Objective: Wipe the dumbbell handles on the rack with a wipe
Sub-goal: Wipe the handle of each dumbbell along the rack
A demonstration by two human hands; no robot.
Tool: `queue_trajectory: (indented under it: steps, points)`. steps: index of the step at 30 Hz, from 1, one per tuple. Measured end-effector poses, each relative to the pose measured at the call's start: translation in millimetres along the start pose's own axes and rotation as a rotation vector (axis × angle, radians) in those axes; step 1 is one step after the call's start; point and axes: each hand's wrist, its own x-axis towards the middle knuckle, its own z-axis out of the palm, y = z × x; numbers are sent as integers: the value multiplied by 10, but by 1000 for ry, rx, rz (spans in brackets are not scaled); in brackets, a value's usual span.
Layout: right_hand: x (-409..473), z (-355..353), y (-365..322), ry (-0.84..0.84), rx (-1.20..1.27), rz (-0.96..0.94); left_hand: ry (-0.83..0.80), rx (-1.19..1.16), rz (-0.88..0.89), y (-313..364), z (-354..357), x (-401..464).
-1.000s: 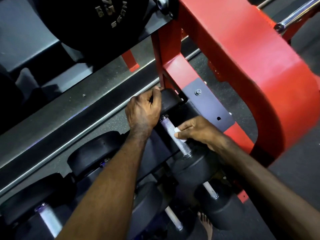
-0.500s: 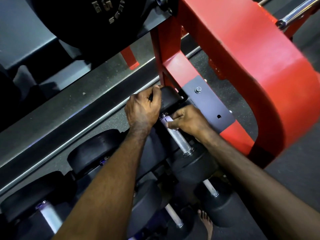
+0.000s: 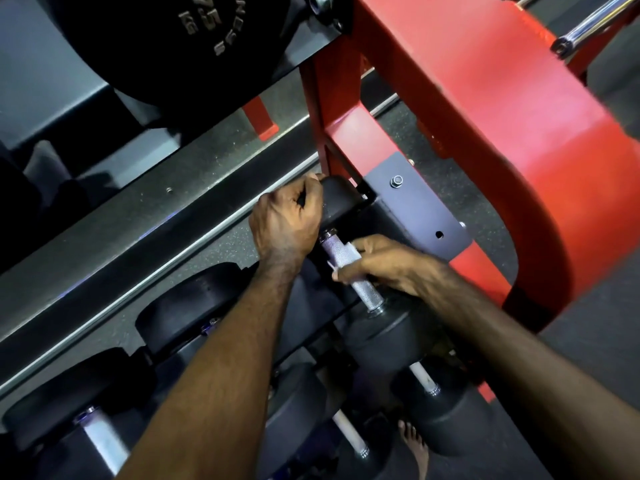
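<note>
While the left hand (image 3: 285, 225) grips the far black head (image 3: 341, 202) of the dumbbell to steady it, the right hand (image 3: 379, 263) holds a white wipe (image 3: 348, 258) curled around the knurled handle (image 3: 349, 268), about mid-length. This dumbbell sits on the rack (image 3: 412, 216) at its right end, beside the red frame (image 3: 485, 133). To do it well: keep the head braced, work the wipe end to end and twist around the bar, so the underside and both collars get covered. Most of the wipe is hidden under the fingers; the handle's underside is out of sight. Lower handles are partly blocked by the arms, and dim light blurs detail among the neighbouring dumbbells.
</note>
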Motion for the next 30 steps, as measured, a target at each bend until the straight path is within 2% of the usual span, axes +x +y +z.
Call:
queue_trajectory:
  steps: [3, 8, 14, 19, 24, 30]
  points:
    - [-16, 112, 60, -27, -23, 63, -6, -4, 8, 5, -8, -20]
    - [213, 266, -178, 181, -36, 13, -11, 4, 23, 1, -19, -10]
    - [39, 193, -33, 76, -50, 42, 7, 6, 10, -9, -7, -4]
    - [235, 240, -213, 178, -30, 25, -10, -11, 27, 2, -13, -13]
    - [9, 105, 104, -62, -269, 155, 36, 7, 77, -53, 30, 5]
    - [164, 69, -65, 30, -303, 88, -8, 7, 44, -48, 29, -4]
